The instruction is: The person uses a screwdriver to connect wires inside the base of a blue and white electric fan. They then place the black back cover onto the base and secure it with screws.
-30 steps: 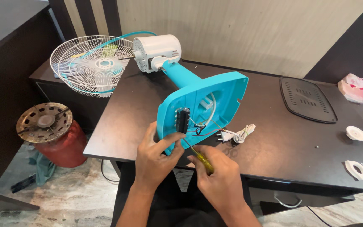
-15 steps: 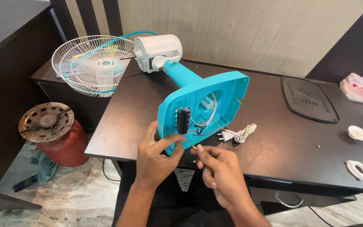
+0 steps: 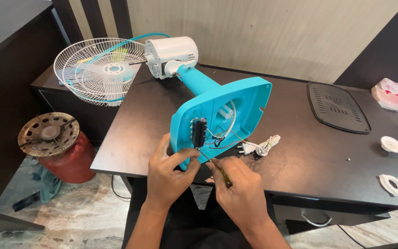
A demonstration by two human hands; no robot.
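Observation:
A turquoise table fan lies on its side on the dark table [image 3: 309, 152], its open base [image 3: 245, 99] turned toward me. A black switch block [image 3: 199, 131] with thin wires sits inside the base. My left hand [image 3: 169, 170] grips the base's lower edge, thumb by the switch block. My right hand [image 3: 238, 189] holds a yellow-handled screwdriver [image 3: 215, 168], its tip pointing up at the bottom of the switch block. The white motor housing [image 3: 170, 56] and the white wire guard [image 3: 98, 70] lie at the far left end.
A coiled white power cord with plug [image 3: 260, 146] lies just right of the base. A black base cover plate [image 3: 337, 107] rests further right, with white round parts [image 3: 391, 144] and pink cloth [image 3: 392, 92] near the right edge. A red gas cylinder [image 3: 54, 147] stands on the floor at left.
My right hand has moved up and to the left, bringing the screwdriver tip from below the base to the switch block. My left hand keeps its grip.

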